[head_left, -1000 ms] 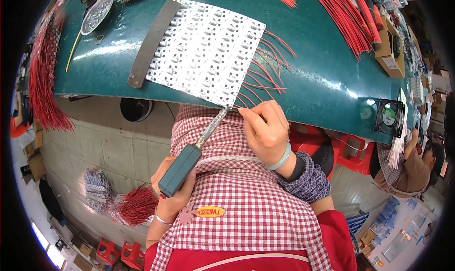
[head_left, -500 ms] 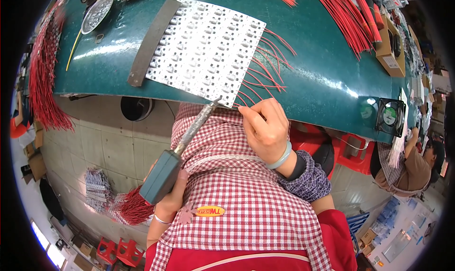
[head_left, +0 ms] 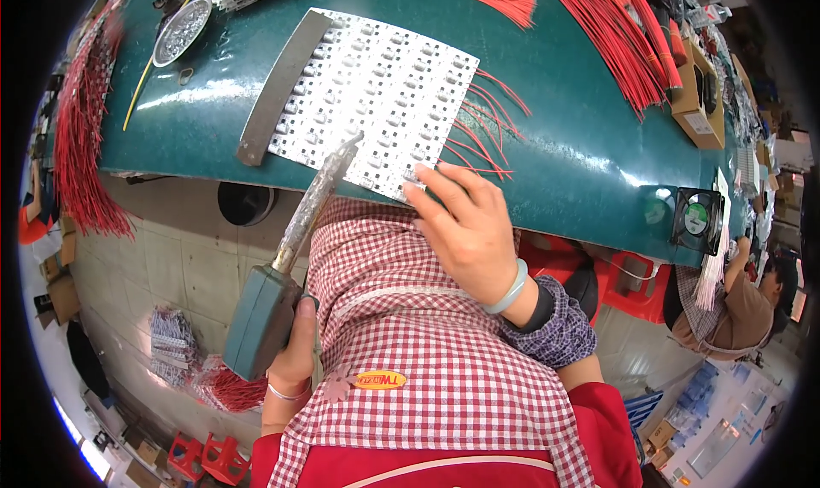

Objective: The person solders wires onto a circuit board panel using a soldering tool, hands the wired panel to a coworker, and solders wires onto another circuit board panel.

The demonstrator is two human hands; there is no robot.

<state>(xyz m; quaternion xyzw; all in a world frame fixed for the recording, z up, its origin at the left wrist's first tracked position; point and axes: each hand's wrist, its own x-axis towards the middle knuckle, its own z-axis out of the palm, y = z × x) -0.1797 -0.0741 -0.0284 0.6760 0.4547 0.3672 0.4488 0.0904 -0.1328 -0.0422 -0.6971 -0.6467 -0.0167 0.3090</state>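
Circuit sheet (head_left: 380, 95) lies on the table (head_left: 581, 159); your left hand (head_left: 295, 351) clasps a soldering iron (head_left: 260, 317), tip over the sheet; your right hand (head_left: 470, 232), loosely open, is at its near-right corner, contact unclear.

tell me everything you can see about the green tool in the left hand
The green tool has a blocky, dark green housing that looks like plastic and a long, stained, silvery shaft that looks like metal, narrowing to a dark, slim tip. It slants up and rightward, tip overlapping the white sheet in view; whether they touch is unclear. The left hand holds it, partly hidden behind the housing.
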